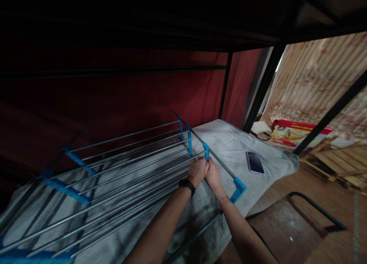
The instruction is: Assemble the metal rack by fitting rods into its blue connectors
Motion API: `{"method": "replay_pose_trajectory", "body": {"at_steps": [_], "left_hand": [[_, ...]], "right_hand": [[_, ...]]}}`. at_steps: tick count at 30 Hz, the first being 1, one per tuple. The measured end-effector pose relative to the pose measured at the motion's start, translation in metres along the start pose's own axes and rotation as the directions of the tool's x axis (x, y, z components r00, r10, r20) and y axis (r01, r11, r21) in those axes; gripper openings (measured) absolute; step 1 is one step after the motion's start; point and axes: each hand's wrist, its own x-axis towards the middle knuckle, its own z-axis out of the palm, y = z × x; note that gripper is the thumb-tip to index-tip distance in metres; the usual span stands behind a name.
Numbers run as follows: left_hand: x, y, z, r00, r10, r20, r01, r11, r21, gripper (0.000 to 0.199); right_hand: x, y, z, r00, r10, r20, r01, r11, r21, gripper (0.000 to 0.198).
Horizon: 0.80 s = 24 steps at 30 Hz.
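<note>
A metal drying rack (137,172) with grey rods and blue plastic brackets lies across the grey sheet (229,141). My left hand (197,170), with a black band at its wrist, is closed at the lower part of a blue bracket (207,150) on the rack's right side. Pressed against it, my right hand (212,173) is closed on the same bracket. The fingers hide the bracket's lower end. A blue corner piece (238,189) sits on the side tube just right of my right hand.
On the sheet to the right lies a phone (255,162). Black bed frame posts (265,88) and a dark overhead bunk enclose the space. Beyond are a red and yellow box (298,133), a wooden slatted piece (338,164) and a black-framed chair (318,210).
</note>
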Motion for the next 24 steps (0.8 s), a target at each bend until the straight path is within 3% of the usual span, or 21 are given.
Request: {"method": "replay_pose_trajectory", "body": {"at_steps": [6,24], "left_hand": [[0.0,-0.007,-0.007,0.997,0.068,0.025,-0.067,0.997,-0.037,0.025],[0.003,-0.014,-0.01,0.997,0.048,0.063,-0.041,0.993,-0.109,0.023]], "right_hand": [[0.0,0.004,0.003,1.0,0.012,-0.019,-0.013,0.997,-0.076,0.035],[0.003,0.0,0.001,0.999,0.05,0.019,-0.047,0.988,-0.146,0.034]]}}
